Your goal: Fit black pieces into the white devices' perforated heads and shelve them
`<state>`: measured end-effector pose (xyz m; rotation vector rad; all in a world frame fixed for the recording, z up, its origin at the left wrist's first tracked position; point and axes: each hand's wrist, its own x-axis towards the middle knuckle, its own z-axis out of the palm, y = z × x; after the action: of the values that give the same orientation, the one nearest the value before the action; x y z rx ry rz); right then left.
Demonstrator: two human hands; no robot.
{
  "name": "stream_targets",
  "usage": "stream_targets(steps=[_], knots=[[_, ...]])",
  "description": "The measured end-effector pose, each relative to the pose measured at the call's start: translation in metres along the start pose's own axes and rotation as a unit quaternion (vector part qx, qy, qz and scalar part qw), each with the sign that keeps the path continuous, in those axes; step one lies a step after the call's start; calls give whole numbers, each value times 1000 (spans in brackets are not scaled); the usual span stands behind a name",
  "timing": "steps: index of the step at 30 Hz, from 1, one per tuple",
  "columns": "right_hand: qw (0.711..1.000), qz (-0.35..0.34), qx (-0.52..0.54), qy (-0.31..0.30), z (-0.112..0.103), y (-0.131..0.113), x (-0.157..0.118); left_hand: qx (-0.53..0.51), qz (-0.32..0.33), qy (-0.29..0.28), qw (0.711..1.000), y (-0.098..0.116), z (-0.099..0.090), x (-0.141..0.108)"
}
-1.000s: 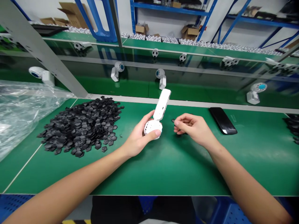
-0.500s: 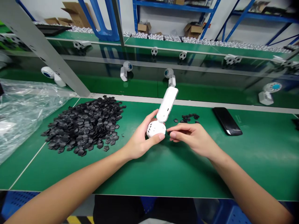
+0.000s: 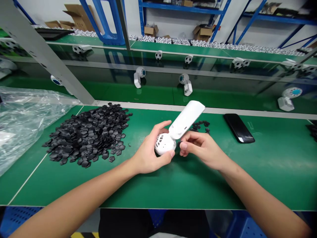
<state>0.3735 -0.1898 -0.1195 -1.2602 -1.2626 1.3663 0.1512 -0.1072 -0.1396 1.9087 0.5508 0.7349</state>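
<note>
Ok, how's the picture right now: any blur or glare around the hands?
In the head view, the white gadget, left hand and right hand look fairly sharp; pale glare lies across the green mat and on the phone; wide-angle distortion bends the shelves towards the edges.

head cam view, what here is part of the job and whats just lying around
Part of the job:
- left hand gripping the white perforated ball with its flat white arm
- right hand beside the ball
- pile of black patches
- small cluster of black patches

Lying about:
- black smartphone
- clear plastic bag
</note>
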Motion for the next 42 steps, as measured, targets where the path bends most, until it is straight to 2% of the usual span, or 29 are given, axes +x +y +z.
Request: stream_targets(steps=[2, 4, 8, 11, 13, 17, 19, 22, 30, 37, 42], knots=[[1000, -16, -14, -2, -1, -1, 0, 101, -33, 14, 994, 1, -1, 2], [999, -25, -29, -4, -1, -2, 1, 231, -40, 19, 972, 3, 0, 4], [998, -40, -47, -10, 0, 2, 3, 453, 5, -20, 891, 9, 3, 1], [998, -46, -40, -30, 0, 7, 6, 523, 17, -44, 851, 14, 3, -3], [997, -46, -31, -44, 0, 9, 7, 507, 31, -30, 861, 17, -1, -3], [997, -52, -26, -53, 1, 12, 7, 331, 95, 51, 937, 21, -8, 1], [997, -55, -26, -49, 3, 13, 7, 263, 113, 83, 955, 22, -7, 2], [997, -56, -25, -42, 5, 13, 6, 240, 112, 100, 959, 21, -3, 1], [995, -60, -64, -37, 6, 11, 4, 223, 96, 83, 966, 16, -1, -1], [981, -82, -173, -22, 2, 10, 3, 172, 20, 51, 984, 21, 0, 2], [963, -119, -240, -23, 0, 7, 4, 176, 31, 16, 984, 21, -3, 2]])
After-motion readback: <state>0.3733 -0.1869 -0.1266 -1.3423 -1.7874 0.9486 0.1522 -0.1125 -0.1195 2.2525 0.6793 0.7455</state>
